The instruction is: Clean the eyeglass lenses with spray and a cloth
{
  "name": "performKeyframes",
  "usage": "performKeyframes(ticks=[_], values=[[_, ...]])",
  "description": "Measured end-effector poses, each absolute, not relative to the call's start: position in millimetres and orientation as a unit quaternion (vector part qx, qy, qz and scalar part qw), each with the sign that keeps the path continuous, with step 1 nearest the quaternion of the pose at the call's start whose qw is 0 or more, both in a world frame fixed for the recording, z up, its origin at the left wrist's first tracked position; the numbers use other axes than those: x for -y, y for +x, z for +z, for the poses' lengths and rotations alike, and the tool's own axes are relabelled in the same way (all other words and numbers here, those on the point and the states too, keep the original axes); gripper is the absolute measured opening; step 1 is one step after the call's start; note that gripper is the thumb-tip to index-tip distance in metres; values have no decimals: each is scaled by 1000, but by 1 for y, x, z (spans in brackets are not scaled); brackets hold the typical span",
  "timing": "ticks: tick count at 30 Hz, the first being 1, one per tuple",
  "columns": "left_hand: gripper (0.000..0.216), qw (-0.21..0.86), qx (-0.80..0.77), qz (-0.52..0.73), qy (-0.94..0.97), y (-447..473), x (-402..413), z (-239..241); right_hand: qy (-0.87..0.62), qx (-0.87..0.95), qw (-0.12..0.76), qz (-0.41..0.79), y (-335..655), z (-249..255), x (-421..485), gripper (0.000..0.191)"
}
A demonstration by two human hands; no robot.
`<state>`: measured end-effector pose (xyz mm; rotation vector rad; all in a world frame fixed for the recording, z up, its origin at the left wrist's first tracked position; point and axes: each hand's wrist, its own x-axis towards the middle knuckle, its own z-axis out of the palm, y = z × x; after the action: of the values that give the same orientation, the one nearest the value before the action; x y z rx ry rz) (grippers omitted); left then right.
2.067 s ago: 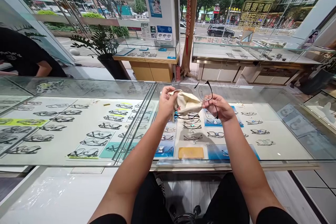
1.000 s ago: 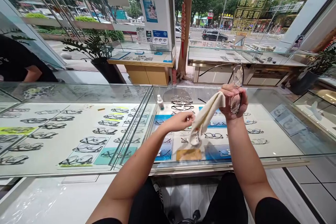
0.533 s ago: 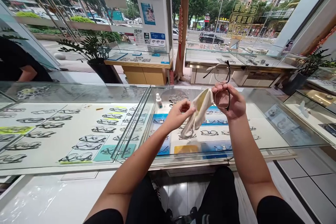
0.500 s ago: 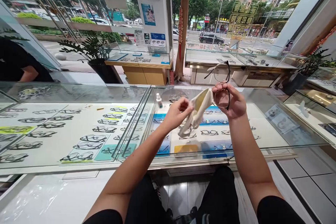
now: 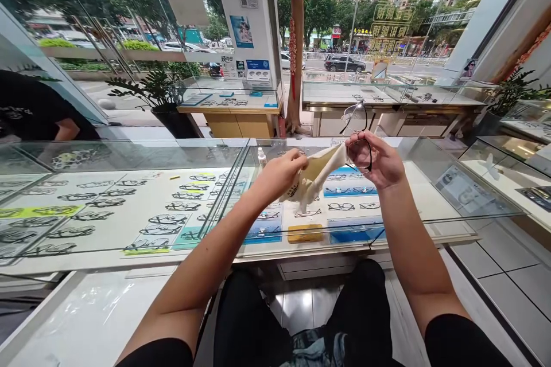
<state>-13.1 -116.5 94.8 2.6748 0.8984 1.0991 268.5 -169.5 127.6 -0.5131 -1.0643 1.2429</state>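
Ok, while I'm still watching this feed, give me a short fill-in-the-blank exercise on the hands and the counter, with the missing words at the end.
1. The right hand holds up a pair of ____.
2. The cloth spans from the right hand to the ____.
3. The top of the counter is made of clear ____.
4. The small bottle is ____ in colour.

Missing words: glasses; left hand; glass; white.

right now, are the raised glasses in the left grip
No, the right grip holds the raised glasses, while the left grip holds the cloth.
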Motion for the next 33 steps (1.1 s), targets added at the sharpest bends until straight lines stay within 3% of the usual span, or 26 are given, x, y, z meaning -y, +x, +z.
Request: performKeyframes(ticks=[6,11,16,21,25,33], values=[[34,143,-308,383,859,-3,127,98,-233,486,646,540,268,132,189,24],[27,269,-321,417,807,16,137,114,-225,510,611,562,256,131,208,29],[50,398,-332,422,744,25,145,129,-208,519,568,603,234,122,225,34],[35,431,-310,454,716,25,147,137,-199,516,540,635,219,109,233,35],[22,420,-303,476,711,17,143,140,-166,498,577,626,221,106,233,30],[31,465,-257,428,731,1,149,139,-142,420,622,645,228,105,219,24]])
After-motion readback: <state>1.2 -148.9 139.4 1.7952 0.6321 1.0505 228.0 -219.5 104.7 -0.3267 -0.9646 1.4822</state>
